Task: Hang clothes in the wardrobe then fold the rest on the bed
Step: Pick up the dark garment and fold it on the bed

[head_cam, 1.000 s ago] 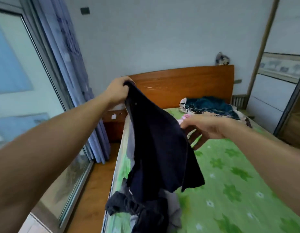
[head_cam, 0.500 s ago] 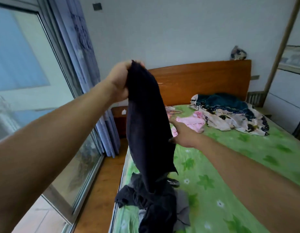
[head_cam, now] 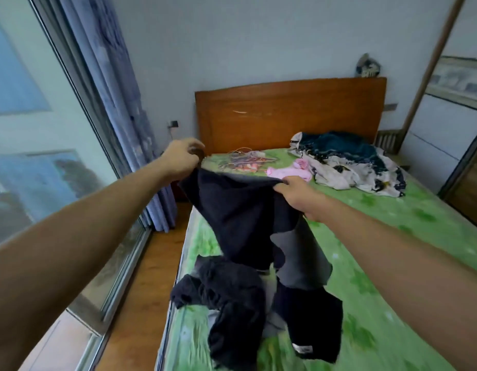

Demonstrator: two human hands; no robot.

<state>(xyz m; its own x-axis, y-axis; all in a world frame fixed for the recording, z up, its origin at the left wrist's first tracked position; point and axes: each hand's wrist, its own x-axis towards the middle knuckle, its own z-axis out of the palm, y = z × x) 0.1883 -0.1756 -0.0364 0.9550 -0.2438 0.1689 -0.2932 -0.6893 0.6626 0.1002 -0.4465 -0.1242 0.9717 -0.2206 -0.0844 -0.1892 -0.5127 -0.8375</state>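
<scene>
A dark navy garment (head_cam: 240, 210) is stretched out in the air above the bed (head_cam: 392, 236). My left hand (head_cam: 182, 159) grips its top left corner and my right hand (head_cam: 299, 194) pinches its top right edge. The cloth hangs down between them, its lower part touching a heap of dark clothes (head_cam: 232, 298) on the green sheet near the bed's left edge. A wardrobe (head_cam: 467, 167) stands at the far right, only partly in view.
Several wire hangers (head_cam: 245, 160) lie near the wooden headboard (head_cam: 288, 113). A pink garment (head_cam: 293, 171) and a crumpled patterned pile (head_cam: 349, 162) lie beside them. A glass door and blue curtain (head_cam: 119, 103) line the left side above a narrow wooden floor strip.
My left hand has lowered the garment from head height. My right hand has moved up and taken hold of the opposite edge, spreading the cloth wide. The camera now looks further down.
</scene>
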